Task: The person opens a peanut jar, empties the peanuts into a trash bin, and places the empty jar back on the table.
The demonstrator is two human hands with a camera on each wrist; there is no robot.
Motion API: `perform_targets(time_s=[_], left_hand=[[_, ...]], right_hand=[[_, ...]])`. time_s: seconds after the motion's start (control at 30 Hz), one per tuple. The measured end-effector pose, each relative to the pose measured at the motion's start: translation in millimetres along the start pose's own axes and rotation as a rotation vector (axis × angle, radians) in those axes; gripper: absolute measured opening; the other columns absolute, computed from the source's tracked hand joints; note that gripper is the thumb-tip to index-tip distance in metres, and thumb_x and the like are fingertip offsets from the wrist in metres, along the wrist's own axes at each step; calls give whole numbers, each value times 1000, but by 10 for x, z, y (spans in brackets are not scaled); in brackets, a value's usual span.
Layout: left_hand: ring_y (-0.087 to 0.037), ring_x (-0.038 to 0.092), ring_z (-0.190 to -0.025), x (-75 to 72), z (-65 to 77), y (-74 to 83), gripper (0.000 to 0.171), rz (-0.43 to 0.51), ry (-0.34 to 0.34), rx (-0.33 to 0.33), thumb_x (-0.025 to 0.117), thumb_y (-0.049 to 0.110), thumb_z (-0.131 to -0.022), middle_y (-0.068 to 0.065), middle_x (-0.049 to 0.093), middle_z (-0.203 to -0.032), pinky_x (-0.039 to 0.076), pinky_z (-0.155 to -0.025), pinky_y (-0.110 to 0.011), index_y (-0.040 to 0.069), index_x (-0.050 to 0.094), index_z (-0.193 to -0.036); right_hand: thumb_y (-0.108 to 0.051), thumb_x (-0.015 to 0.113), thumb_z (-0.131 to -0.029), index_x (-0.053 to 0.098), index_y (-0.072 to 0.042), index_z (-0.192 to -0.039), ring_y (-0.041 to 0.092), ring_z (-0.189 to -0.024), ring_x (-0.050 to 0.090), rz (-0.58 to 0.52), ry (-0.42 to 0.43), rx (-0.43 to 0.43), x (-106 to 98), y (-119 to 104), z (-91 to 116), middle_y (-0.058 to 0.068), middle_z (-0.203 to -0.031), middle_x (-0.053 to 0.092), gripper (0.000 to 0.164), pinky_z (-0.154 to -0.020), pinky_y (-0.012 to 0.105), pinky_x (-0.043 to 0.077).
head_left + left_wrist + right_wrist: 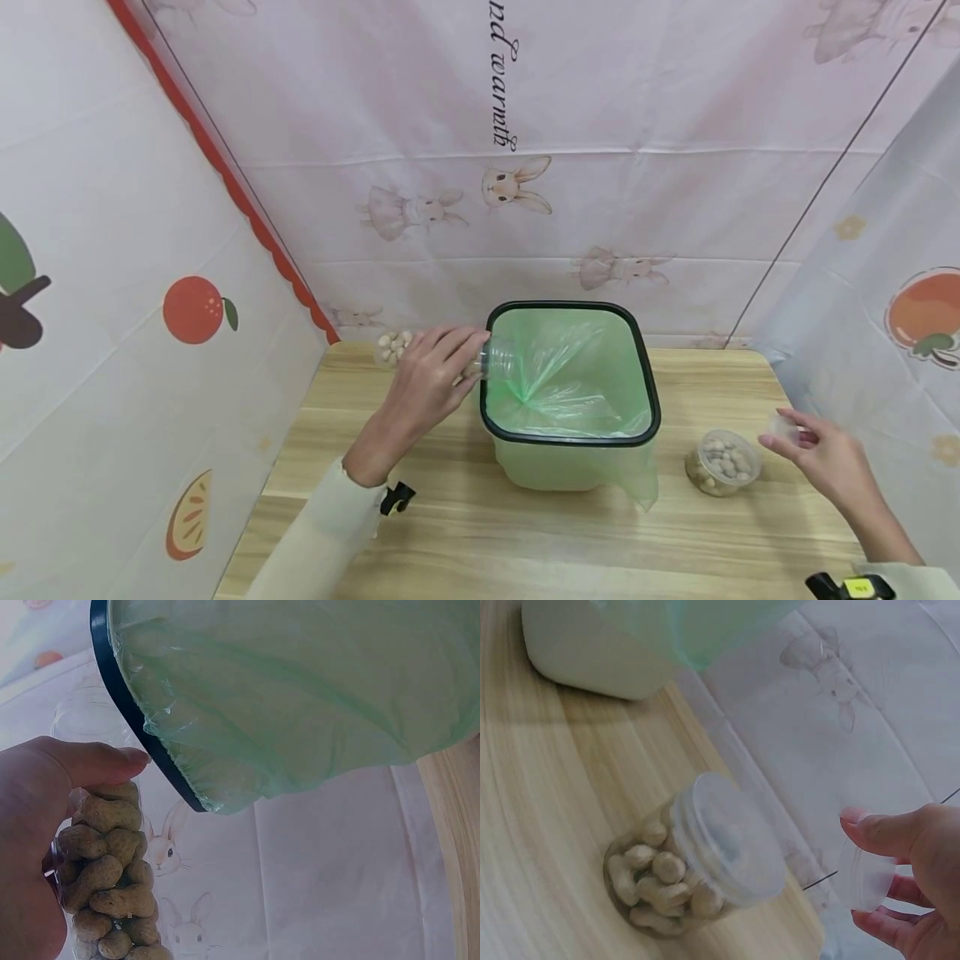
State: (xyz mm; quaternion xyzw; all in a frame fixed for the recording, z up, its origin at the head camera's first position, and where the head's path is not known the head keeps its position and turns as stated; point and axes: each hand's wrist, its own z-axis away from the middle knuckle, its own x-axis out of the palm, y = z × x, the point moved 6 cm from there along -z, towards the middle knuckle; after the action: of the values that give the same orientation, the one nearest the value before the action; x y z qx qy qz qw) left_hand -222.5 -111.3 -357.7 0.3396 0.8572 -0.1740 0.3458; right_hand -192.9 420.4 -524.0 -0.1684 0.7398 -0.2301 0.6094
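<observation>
My left hand grips a clear plastic bottle lying tilted on its side. The mouth of the bottle pokes over the left rim of the bin, and unshelled peanuts fill its lower part. A thin green plastic bag lines the bin, folded over under the black ring. On the right, my right hand pinches a small translucent lid between thumb and fingers. Close by that hand, a short round clear jar of peanuts stands on the table with its lid on.
The wooden table ends at the back against a pink cloth wall with printed rabbits. Fruit-printed cloth walls stand at the left and right. One corner of the bag hangs down the bin's front right.
</observation>
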Motion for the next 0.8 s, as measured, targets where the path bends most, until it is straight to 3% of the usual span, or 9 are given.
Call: perform_targets(time_s=[0.1,0.2,0.37,0.57,0.8], left_hand=[[-26,68,-114,18,15,-3,58,-3,-4,-1,93,11,-76,-6,74,-124,56,-91,-41,10,71,-130],[-26,68,-114,38,28,-5,59,-14,-3,3,93,10,-76,-6,74,-124,56,-91,-41,10,70,-130],[-27,68,-114,49,36,-4,59,-39,5,12,92,9,-76,-6,74,-124,55,-89,-40,11,70,-131],[-27,69,-111,48,29,3,57,-59,33,30,92,8,-76,-6,75,-122,56,-87,-40,12,71,-129],[-25,69,-113,71,34,4,48,-75,11,38,84,6,-84,-5,75,-124,58,-93,-39,12,71,-129]], right_hand=[[-30,87,-84,66,9,-127,37,-79,70,35,4,-16,93,132,16,39,-102,70,62,-56,20,42],[-29,86,-85,65,10,-127,27,-75,64,62,-28,-20,191,242,28,34,-94,70,61,-57,30,45],[-28,81,-90,62,13,-128,51,-88,70,69,-83,15,281,387,36,44,-112,65,59,-66,55,55],[-23,82,-88,62,14,-126,51,-88,69,79,-83,11,313,468,58,44,-113,65,56,-65,50,54],[-28,82,-88,60,16,-127,57,-94,67,103,-141,35,398,558,89,46,-119,60,63,-74,61,55]])
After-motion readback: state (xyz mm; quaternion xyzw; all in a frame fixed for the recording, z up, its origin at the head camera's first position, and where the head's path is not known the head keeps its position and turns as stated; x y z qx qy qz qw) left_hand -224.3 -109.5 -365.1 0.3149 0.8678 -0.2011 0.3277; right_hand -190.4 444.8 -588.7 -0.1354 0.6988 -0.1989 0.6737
